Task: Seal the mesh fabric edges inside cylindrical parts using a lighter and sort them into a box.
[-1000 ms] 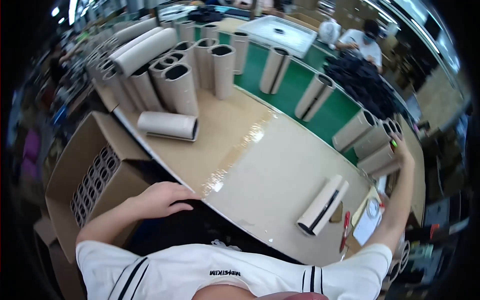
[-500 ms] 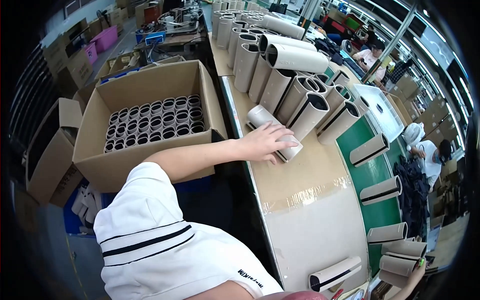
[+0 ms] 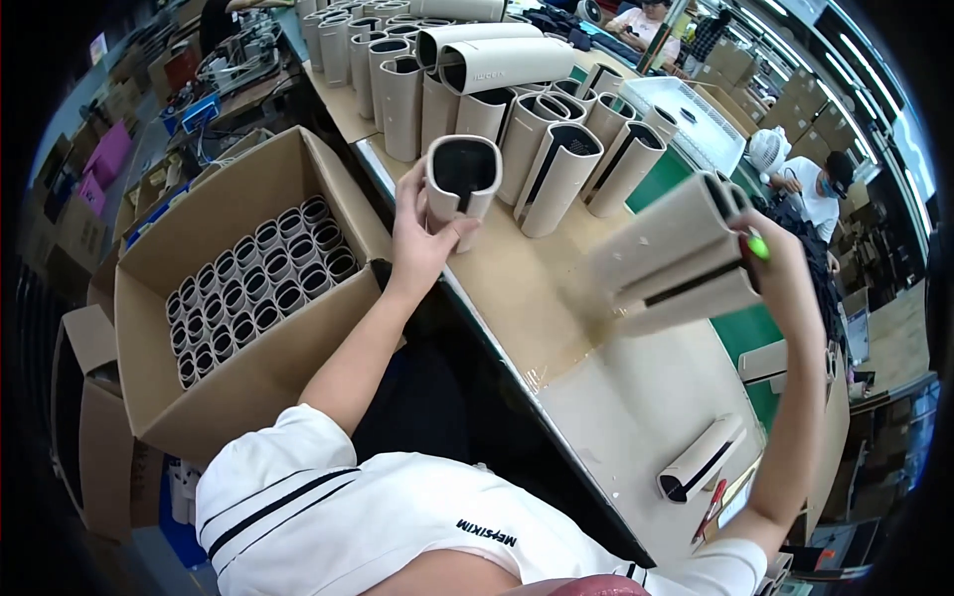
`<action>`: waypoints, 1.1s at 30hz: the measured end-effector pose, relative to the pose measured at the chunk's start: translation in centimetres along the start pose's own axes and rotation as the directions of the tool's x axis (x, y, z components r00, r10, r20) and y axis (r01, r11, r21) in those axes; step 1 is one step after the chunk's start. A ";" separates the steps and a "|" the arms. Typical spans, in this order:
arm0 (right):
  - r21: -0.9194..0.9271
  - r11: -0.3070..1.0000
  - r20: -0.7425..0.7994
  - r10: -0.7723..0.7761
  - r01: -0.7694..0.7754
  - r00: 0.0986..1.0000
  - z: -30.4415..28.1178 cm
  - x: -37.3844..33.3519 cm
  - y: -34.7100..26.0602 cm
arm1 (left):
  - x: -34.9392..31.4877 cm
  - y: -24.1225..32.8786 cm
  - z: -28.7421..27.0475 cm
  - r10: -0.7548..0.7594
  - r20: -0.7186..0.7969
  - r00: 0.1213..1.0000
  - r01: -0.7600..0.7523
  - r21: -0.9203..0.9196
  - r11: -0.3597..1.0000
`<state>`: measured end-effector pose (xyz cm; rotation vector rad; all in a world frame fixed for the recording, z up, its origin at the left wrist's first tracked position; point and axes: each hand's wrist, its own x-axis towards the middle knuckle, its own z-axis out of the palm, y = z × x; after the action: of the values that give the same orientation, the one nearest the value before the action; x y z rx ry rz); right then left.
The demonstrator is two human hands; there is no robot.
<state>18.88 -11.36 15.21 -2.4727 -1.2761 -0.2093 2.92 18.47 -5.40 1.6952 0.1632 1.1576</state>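
My left hand point(image 3: 415, 233) is wrapped round a beige oval tube point(image 3: 465, 164), which stands tilted with its dark-lined open end facing up toward me. Its base is at the brown bench top point(image 3: 527, 298), near the edge; I cannot tell whether it touches. Raised over the right side of the bench, my right hand point(image 3: 780, 260) grips a bundle of beige tubes point(image 3: 666, 243) by their ends. They lie side by side, blurred by motion, with a dark slot along one. A bright green patch shows at that hand's fingers. Behind the left hand, several similar tubes point(image 3: 558, 179) stand upright.
Two tubes point(image 3: 507, 62) lie across the standing ones. Left of the bench, an open cardboard box point(image 3: 248, 397) holds rows of upright tubes. A single slotted tube point(image 3: 703, 457) lies at the near right beside a red-handled tool point(image 3: 712, 505). A white tray point(image 3: 686, 114) sits farther back.
My left hand has brought the lying tube up on end. My right hand has come in from the lower right, carrying the bundle of tubes over the bench. The view has turned.
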 end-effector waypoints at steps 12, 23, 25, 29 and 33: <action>0.057 0.998 -0.182 -0.025 0.036 0.983 4.8 3.4 7.4 | 1.6 -10.3 3.4 -0.313 0.051 0.948 0.317 -0.128 0.940; -0.311 0.615 -0.377 0.620 -0.725 0.688 -0.2 -15.5 26.0 | 0.4 -6.8 3.4 0.219 -0.252 0.943 -0.136 0.309 0.941; -0.208 0.752 -0.389 0.523 -0.625 0.758 0.7 -14.7 22.6 | -1.7 -1.5 5.0 0.332 -0.297 0.895 -0.176 0.449 0.876; 0.138 0.939 -0.215 0.340 -0.316 0.916 0.4 -12.0 6.5 | -5.6 7.4 12.0 0.310 0.396 0.865 -0.274 -0.146 0.951; 0.483 0.876 -0.183 0.119 -0.016 0.976 1.0 -7.2 5.3 | -7.2 9.1 14.3 -0.097 0.619 0.780 0.262 -0.182 0.948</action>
<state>19.02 -19.29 10.99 -2.0059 -1.0042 -0.1110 6.19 0.55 -2.69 1.6845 -0.2170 0.4229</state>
